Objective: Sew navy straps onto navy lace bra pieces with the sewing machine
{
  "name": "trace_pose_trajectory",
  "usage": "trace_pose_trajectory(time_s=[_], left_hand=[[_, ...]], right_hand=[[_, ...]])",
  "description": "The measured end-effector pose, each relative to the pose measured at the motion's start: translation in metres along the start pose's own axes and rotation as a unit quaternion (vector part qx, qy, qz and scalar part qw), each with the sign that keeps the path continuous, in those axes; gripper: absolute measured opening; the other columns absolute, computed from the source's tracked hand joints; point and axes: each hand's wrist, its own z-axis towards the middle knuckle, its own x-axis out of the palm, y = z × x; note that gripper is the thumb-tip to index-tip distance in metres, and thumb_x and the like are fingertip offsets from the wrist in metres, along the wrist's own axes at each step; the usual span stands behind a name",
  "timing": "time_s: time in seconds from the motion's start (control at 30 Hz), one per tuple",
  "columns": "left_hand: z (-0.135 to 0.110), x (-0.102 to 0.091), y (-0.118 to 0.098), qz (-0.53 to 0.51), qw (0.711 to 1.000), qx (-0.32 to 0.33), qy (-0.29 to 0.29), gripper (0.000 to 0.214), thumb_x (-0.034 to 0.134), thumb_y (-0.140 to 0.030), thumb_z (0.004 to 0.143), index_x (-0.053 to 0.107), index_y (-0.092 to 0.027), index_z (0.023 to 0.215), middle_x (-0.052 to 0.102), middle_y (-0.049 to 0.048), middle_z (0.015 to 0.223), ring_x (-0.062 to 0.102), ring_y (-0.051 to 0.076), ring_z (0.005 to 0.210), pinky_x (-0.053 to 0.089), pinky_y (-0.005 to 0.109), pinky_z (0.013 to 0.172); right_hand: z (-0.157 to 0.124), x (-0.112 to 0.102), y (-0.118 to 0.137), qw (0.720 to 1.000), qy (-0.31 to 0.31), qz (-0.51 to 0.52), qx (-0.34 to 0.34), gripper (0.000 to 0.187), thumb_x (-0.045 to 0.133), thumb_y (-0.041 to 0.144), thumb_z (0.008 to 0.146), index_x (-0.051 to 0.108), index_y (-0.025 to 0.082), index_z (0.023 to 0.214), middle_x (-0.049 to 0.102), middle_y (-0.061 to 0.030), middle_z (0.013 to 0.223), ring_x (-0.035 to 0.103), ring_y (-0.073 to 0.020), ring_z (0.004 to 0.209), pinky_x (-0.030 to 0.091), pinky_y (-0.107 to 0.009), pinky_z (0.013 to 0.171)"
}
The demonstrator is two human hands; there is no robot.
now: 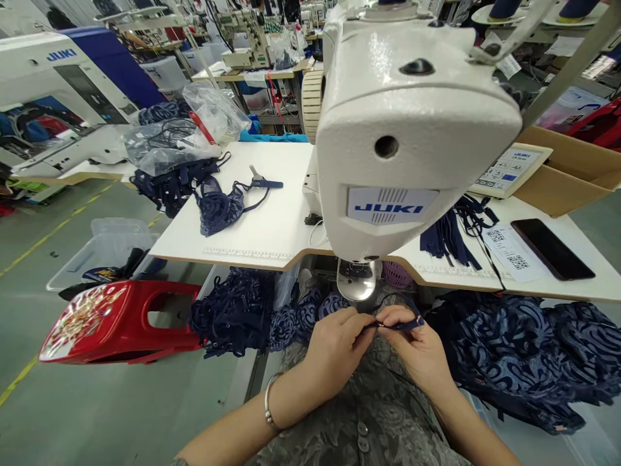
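Both hands meet in front of my body, just below the sewing machine head [412, 129]. My left hand [337, 346] is closed, pinching one end of a narrow navy bra strap [409, 324]. Thumb and fingers of my right hand [412, 346] grip the same strap close by, and part of it sticks out past them. A small shiny piece shows between the fingertips, too small to name. Navy patterned bra cups [308, 310] lie just beyond my left hand. Above the hands hangs the machine's rounded metal arm end [356, 279].
A navy bra [220, 210] lies on the white table [272, 226]. Cut navy straps [449, 239] and a phone [553, 248] lie at the right. Piles of bras [528, 349] and strapped pieces [235, 310] flank me. A red stool [111, 323] stands at the left.
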Motion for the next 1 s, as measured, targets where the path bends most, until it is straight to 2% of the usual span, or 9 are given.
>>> trace_pose_trajectory(time_s=[0.2,0.37,0.57,0.73,0.9,1.0], left_hand=[[-0.001,-0.001,-0.001,-0.014,1.0,-0.011,0.008,0.021,0.045,-0.024,0.098,0.065,-0.019,0.097,0.067,0.0016,0.077,0.064,0.013,0.066,0.05,0.021,0.06],[-0.002,0.0,0.0,-0.051,0.999,0.002,-0.006,0.018,0.048,-0.021,0.096,0.064,-0.018,0.103,0.07,0.0032,0.085,0.067,0.014,0.074,0.052,0.022,0.065],[-0.001,0.001,0.001,-0.066,0.998,-0.003,-0.006,0.015,0.052,-0.019,0.093,0.067,-0.018,0.093,0.068,0.0007,0.074,0.062,0.012,0.062,0.046,0.02,0.057],[0.004,-0.004,0.0,-0.057,0.998,-0.016,0.018,0.018,0.052,-0.015,0.09,0.067,-0.019,0.081,0.063,-0.0007,0.066,0.059,0.011,0.059,0.039,0.02,0.054],[0.005,-0.011,-0.002,-0.061,0.994,-0.074,0.057,0.01,0.059,-0.011,0.084,0.064,-0.019,0.079,0.062,-0.0016,0.07,0.059,0.011,0.06,0.037,0.02,0.053],[0.008,-0.021,-0.002,-0.073,0.989,-0.093,0.091,0.007,0.062,-0.014,0.085,0.061,-0.02,0.082,0.063,-0.002,0.077,0.061,0.012,0.066,0.04,0.02,0.055]], right_hand=[[-0.004,0.007,-0.006,0.995,-0.029,0.002,-0.092,0.008,0.065,0.019,0.086,0.063,0.025,0.081,0.068,-0.002,0.08,0.066,-0.0179,0.077,0.056,-0.031,0.068],[-0.011,0.012,-0.013,0.992,-0.036,0.037,-0.112,0.018,0.064,0.008,0.084,0.064,0.027,0.083,0.065,-0.001,0.083,0.064,-0.0175,0.079,0.054,-0.031,0.068],[-0.01,0.01,-0.011,0.993,-0.022,0.034,-0.111,0.025,0.06,0.002,0.084,0.063,0.027,0.086,0.064,-0.0009,0.085,0.062,-0.0166,0.082,0.053,-0.029,0.072],[-0.004,0.005,-0.003,0.995,0.004,-0.025,-0.099,0.021,0.062,0.006,0.084,0.063,0.027,0.089,0.065,-0.0017,0.092,0.063,-0.0175,0.089,0.054,-0.03,0.077],[-0.002,0.004,0.004,0.995,0.021,-0.066,-0.069,0.017,0.059,0.011,0.088,0.061,0.027,0.088,0.063,-0.0004,0.088,0.063,-0.0158,0.086,0.052,-0.027,0.074],[0.004,0.006,0.009,0.996,0.029,-0.08,-0.04,0.01,0.059,0.017,0.09,0.06,0.027,0.087,0.064,0.0005,0.087,0.064,-0.015,0.084,0.051,-0.025,0.074]])
